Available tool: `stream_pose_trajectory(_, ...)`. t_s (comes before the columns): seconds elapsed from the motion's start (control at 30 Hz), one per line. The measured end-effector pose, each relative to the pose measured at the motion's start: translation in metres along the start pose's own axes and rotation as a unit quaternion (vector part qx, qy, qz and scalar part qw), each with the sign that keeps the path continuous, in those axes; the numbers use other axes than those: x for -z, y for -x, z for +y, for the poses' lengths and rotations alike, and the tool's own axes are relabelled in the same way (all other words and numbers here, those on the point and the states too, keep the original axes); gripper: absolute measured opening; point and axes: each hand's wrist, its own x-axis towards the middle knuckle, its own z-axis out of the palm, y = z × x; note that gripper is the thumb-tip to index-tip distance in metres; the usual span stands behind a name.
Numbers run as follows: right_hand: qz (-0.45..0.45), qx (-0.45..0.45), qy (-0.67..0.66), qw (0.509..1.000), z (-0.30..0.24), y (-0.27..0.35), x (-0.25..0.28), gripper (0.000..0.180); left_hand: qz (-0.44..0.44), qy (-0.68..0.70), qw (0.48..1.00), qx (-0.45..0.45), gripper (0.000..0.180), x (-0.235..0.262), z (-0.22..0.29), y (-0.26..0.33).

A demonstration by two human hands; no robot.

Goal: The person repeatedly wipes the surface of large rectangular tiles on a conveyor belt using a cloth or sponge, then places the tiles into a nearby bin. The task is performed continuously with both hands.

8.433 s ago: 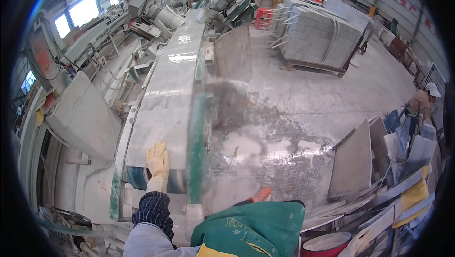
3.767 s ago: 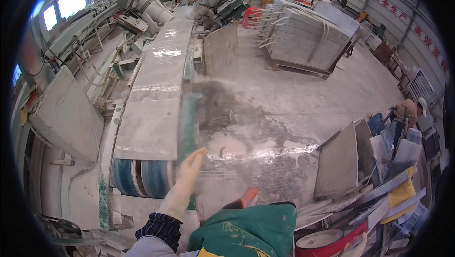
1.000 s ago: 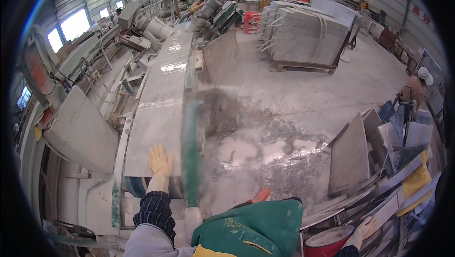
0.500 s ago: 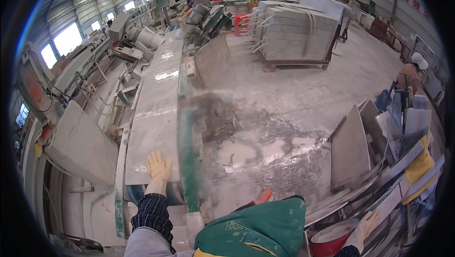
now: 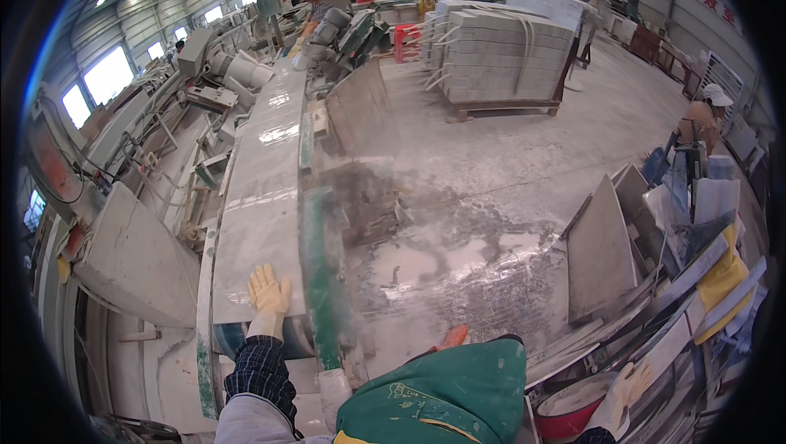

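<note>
Rests left hand [image 5: 270,292] spread, grasping nothing, on lower-left slab [image 5: 258,239], perhaps steadying it, and holds right hand [image 5: 630,383] partly open, seemingly empty, by lower-right red tub [image 5: 566,428].

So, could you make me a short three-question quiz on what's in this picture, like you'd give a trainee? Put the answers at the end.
1. Multiple choice: what lies under the left hand with its fingers spread?
A) A red stool
B) A pale slab
C) A folded yellow cloth

2. True or false: the right hand is bare.

3. Fill in the blank: the outside of the round tub beside the right hand is ____.

Key: 1. B; 2. False, it is gloved; 3. Red.
</note>
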Motion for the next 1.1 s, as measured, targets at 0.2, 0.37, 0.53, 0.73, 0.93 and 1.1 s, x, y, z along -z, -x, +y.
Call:
stream_pose_trajectory(0.2,-0.001,0.018,0.009,1.0,-0.003,0.01,0.006,0.055,0.011,-0.005,1.0,-0.009,0.078,-0.002,-0.001,-0.002)
stream_pose_trajectory(0.37,-0.014,0.017,0.013,1.0,-0.011,0.02,0.018,0.057,0.011,-0.007,1.0,-0.01,0.077,0.001,0.001,-0.002)
stream_pose_trajectory(0.53,-0.033,0.006,-0.001,0.999,-0.021,0.033,0.029,0.058,0.009,0.002,1.0,-0.007,0.076,0.006,0.004,-0.002)
stream_pose_trajectory(0.73,-0.019,0.019,-0.017,0.999,-0.024,0.045,0.03,0.058,0.007,0.007,1.0,-0.009,0.076,0.007,0.006,-0.004)
stream_pose_trajectory(0.93,-0.002,0.028,-0.026,0.999,-0.034,0.055,0.042,0.06,-0.002,-0.004,1.0,-0.009,0.076,0.009,0.006,-0.006)
stream_pose_trajectory(1.1,0.005,0.032,-0.032,0.999,-0.041,0.062,0.047,0.059,-0.004,-0.006,1.0,-0.009,0.076,0.006,0.005,-0.008)
